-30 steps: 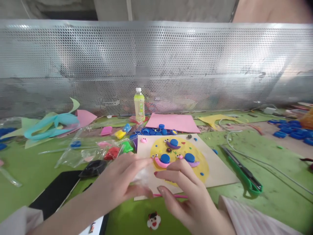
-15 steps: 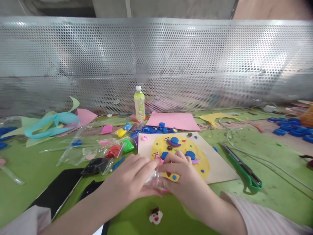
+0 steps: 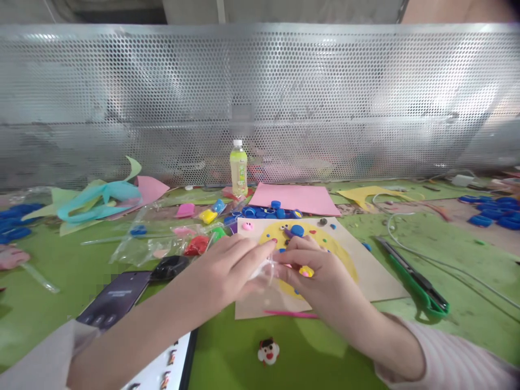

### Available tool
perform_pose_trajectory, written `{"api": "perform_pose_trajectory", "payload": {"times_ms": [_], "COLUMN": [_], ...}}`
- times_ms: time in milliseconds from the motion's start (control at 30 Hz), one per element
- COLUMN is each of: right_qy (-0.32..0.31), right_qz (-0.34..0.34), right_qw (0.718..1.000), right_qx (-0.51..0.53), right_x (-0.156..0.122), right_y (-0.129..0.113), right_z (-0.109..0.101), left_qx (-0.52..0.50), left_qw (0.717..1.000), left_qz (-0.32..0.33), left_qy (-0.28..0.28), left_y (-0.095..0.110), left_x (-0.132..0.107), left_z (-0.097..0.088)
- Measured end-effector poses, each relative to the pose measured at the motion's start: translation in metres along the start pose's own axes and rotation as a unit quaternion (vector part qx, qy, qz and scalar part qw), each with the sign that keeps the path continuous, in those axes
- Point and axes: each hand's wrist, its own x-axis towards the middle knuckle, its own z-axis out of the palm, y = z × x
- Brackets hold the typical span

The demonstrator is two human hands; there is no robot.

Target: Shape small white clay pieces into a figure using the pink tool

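Between both hands, small clear bag (image 3: 266, 269) pinched: left hand (image 3: 227, 271) and right hand (image 3: 320, 273) each in narrow grip. Beyond, yellow disc (image 3: 325, 244) carries clay figures; decoration apparently partly done.

- My view is bright and evenly lit, daylight-like, with soft light from above.
- Glare patches shine on the perforated metal screen (image 3: 260, 103), strongest near its upper corners.
- Shadows on the green table (image 3: 49, 303) are faint and short.
- The wide lens bends the screen's top edge and stretches the corners.
- Both hands look slightly smeared; far objects are soft.
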Motion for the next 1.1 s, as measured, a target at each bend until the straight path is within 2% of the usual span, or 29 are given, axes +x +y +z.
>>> {"api": "perform_pose_trajectory", "payload": {"times_ms": [67,167,267,433,633,833,967,1100], "right_qy": [-0.002,0.031,0.044,0.022,0.013,0.021,0.005,0.071], "right_qz": [-0.036,-0.093,-0.108,-0.152,-0.229,-0.275,-0.288,-0.313], "right_qw": [0.998,0.989,0.982,0.973,0.945,0.936,0.938,0.928], "right_qx": [-0.049,-0.114,-0.147,-0.172,-0.235,-0.220,-0.190,-0.191], "right_x": [0.002,0.003,0.005,0.010,0.009,0.006,0.005,0.011], "right_y": [-0.002,-0.005,-0.006,-0.004,0.004,0.005,0.005,0.007], "right_z": [0.001,0.006,0.008,0.007,0.006,-0.004,-0.006,-0.014], "left_qx": [0.018,0.034,0.040,0.042,0.038,0.003,-0.009,-0.010], "left_qw": [1.000,0.999,0.999,0.999,0.999,0.997,0.997,0.995], "left_qz": [0.004,0.007,0.005,-0.007,-0.020,-0.078,-0.082,-0.095], "left_qy": [0.001,0.005,0.006,0.010,0.001,0.011,0.012,0.006], "left_y": [0.000,0.000,-0.003,-0.003,0.009,0.019,0.023,0.013], "left_x": [0.002,0.002,-0.001,-0.003,-0.007,-0.005,-0.003,-0.011], "left_z": [-0.003,-0.006,-0.005,-0.001,0.003,0.003,0.002,0.003]}}
